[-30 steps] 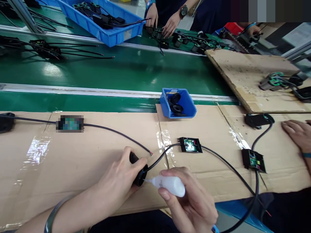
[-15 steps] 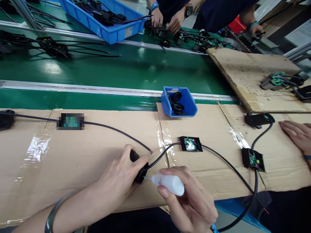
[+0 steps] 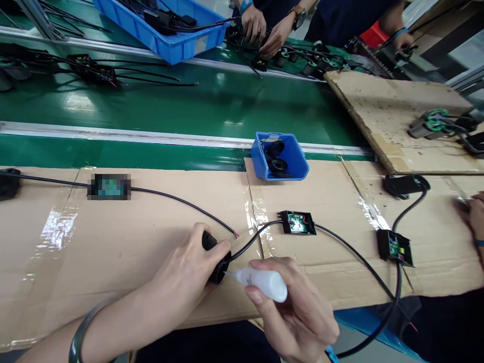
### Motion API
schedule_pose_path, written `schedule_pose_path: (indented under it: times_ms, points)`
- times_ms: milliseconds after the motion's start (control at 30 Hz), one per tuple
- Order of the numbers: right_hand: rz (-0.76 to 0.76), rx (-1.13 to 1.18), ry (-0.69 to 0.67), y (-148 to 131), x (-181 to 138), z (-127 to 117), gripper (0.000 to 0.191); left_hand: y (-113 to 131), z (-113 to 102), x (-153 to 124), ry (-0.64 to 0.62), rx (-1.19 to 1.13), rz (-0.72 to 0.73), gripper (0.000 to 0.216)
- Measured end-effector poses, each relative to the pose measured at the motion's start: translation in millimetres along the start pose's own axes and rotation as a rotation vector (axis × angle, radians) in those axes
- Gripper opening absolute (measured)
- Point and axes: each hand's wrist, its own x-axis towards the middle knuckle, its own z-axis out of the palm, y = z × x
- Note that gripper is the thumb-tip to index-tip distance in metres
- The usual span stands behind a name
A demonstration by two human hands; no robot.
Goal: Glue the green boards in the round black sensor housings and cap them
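My left hand (image 3: 192,269) is closed around a black plastic housing (image 3: 218,272), held tilted on the cardboard; fingers hide part of it. A black cable (image 3: 252,243) runs from the housing to an open black box with a circuit board (image 3: 298,223). In my right hand (image 3: 302,307) is a small white squeeze bottle (image 3: 264,284), gripped between thumb and fingers. Its thin nozzle tip points left and meets the housing's edge. Whether liquid comes out cannot be made out.
Cardboard (image 3: 151,242) covers the bench. A small blue bin (image 3: 280,156) with black round parts stands behind my hands. Another board box (image 3: 395,248) lies right, near a co-worker's hand (image 3: 477,214). Beyond the green conveyor belt (image 3: 159,108), another person's hands (image 3: 278,38) handle parts beside a blue crate (image 3: 181,48).
My two hands, the housing and the bottle stay nearly in place. The black wired parts on the belt have shifted right. The co-worker's hand at right has drawn back toward the frame edge.
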Motion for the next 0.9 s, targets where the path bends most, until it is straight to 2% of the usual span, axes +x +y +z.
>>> schedule_pose_path:
  times_ms: [200,367,533,700,900]
  points:
    - [0.01,0.011,-0.004,-2.7,-0.7,0.1,0.014,-0.5,0.8,-0.6,0.01,0.001,0.008,0.06]
    - [0.01,0.008,0.001,-2.5,0.5,0.5,0.012,0.7,-0.4,-0.1,-0.013,-0.018,-0.009,0.053]
    - [0.002,-0.064,0.013,1.9,-0.5,0.3,0.01,2.2,-1.9,0.9,-0.045,0.022,-0.038,0.064]
    - [-0.01,-0.096,0.015,2.2,-0.7,-1.8,0.01,3.2,-3.4,2.3,-0.067,0.021,-0.052,0.064]
    - [-0.069,-0.118,0.054,3.0,-3.8,-0.8,0.008,2.6,-5.7,1.4,-0.084,-0.017,-0.049,0.086]
